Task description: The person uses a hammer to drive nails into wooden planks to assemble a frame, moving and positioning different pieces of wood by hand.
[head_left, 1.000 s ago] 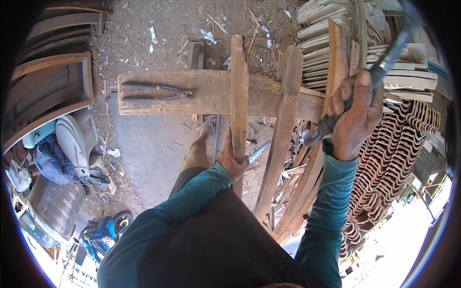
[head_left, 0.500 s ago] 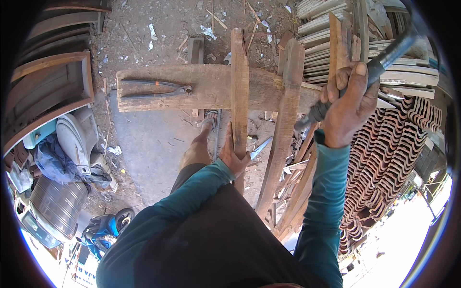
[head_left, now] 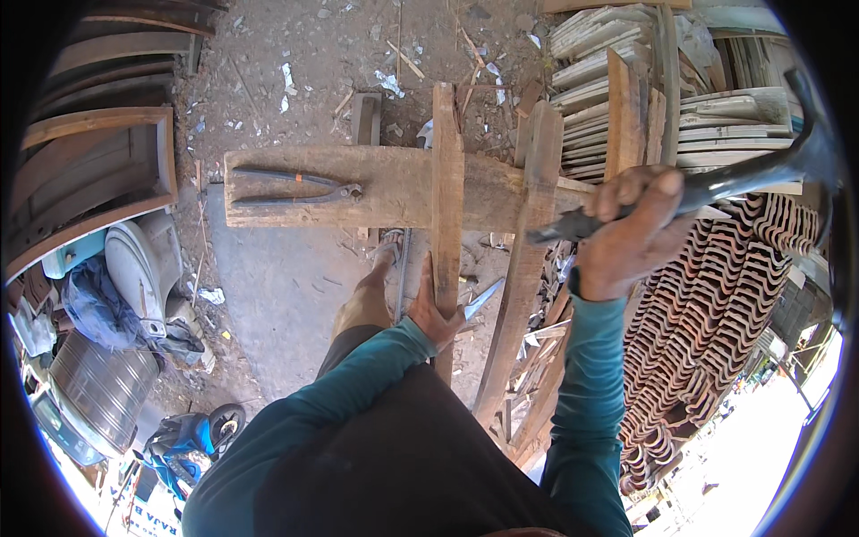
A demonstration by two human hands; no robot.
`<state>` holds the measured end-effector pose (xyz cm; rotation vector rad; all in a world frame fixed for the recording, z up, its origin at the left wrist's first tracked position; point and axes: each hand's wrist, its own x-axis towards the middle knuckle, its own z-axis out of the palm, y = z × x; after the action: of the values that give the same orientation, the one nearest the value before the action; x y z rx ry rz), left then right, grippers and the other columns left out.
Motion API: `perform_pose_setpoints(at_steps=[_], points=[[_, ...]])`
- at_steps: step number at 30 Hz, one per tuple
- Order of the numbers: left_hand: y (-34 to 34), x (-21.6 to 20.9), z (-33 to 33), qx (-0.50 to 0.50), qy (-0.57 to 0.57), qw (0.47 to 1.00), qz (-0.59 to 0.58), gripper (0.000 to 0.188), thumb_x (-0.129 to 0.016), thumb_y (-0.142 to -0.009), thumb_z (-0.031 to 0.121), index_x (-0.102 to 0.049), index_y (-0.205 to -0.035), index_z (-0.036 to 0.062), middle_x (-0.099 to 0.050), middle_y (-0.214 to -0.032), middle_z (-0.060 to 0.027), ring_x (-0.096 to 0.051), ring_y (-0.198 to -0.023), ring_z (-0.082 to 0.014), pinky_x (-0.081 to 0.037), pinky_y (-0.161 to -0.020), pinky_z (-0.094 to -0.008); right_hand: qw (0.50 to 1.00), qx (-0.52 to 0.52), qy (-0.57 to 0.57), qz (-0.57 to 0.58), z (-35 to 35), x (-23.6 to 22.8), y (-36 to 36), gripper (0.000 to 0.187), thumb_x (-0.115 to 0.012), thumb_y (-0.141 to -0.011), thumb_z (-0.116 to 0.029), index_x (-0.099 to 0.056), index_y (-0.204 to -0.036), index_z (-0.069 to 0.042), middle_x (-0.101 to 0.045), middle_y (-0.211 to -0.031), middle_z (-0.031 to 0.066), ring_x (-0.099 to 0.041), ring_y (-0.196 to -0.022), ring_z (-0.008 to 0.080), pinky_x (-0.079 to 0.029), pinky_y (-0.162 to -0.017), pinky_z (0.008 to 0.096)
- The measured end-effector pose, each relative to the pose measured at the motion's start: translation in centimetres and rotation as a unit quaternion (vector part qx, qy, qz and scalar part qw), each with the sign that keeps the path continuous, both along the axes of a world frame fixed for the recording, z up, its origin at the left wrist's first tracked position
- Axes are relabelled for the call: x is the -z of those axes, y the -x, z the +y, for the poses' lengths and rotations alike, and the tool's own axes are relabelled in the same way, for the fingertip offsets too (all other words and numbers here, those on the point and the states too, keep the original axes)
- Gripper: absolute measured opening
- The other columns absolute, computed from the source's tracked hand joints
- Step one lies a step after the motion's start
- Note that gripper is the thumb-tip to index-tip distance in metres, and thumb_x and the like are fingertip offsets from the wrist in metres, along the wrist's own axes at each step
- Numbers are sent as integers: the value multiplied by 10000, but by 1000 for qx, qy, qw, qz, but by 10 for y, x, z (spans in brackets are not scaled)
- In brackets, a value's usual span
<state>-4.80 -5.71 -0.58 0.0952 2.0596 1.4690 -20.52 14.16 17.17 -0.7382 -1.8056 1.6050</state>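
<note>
My right hand (head_left: 629, 234) is closed around the dark handle of a claw hammer (head_left: 744, 177), held up on the right, its head near the picture's rim. With my left hand (head_left: 435, 315) I grip the near part of a wooden batten (head_left: 447, 166), thumb on its right side and fingers along its left. The batten lies crosswise over a wide, worn plank (head_left: 385, 179). On the plank's left end rest dark metal pincers (head_left: 347, 192), handles spread. Right of the batten, a second timber (head_left: 533, 219) also crosses the plank.
Roof tiles (head_left: 716, 304) are stacked at the right, with piled pale boards (head_left: 591, 89) beyond. Wooden frames (head_left: 165, 148) and a pale toilet seat (head_left: 130, 259) stand at the left. A blue motorbike (head_left: 183, 438) is at the lower left. Scraps litter the dirt floor (head_left: 340, 54).
The hammer has swung down, its head lower at the right, and my right hand has come down with it. My left hand keeps its grip on the batten. The whole view has shifted slightly.
</note>
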Motion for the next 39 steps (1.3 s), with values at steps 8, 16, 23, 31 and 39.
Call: perform_pose_setpoints(at_steps=[8,16,23,31,39], points=[[2,9,2,-1,-26,999,-18,1068,-699,-757,113,-14,-1565,-29,-327,-1495,-334,-443,-1365,-435,-406,-1108,-423,905,-241,-106,-334,0,93,-75,277,-590,-989,-296,-502,-983,-33,-494,-715,23,-496,-531,102,-408,-436,286],[-2,2,-1,0,-4,1000,-15,1072,-693,-746,107,-18,-1568,-20,-326,-1506,-322,-429,-1382,-422,-407,-1108,-421,970,-139,-63,-187,26,-12,20,349,-538,-1020,-414,-499,-956,-73,-466,-681,-11,-460,-492,55,-379,-403,235],[-6,-2,-1,11,2,1000,-11,1077,-694,-755,129,-10,-1580,28,-411,-1453,-318,-535,-1281,-436,-462,-1053,-427,798,-374,-20,-472,67,10,29,329,-601,-992,-367,-527,-977,-47,-451,-680,-21,-422,-503,62,-400,-425,254],[-4,3,-3,-7,-9,1000,-10,1084,-704,-751,144,-13,-1577,20,-436,-1426,-330,-551,-1254,-448,-474,-1031,-438,933,-201,-113,-275,47,-42,49,391,-546,-1004,-381,-594,-983,6,-542,-718,52,-565,-664,160,-477,-614,363],[-6,8,7,12,-11,999,30,1076,-698,-751,133,-17,-1574,10,-391,-1456,-346,-508,-1302,-452,-447,-1065,-427,773,-412,-317,-364,73,22,24,334,-586,-992,-414,-547,-987,-83,-485,-693,-25,-448,-496,52,-384,-422,226]])
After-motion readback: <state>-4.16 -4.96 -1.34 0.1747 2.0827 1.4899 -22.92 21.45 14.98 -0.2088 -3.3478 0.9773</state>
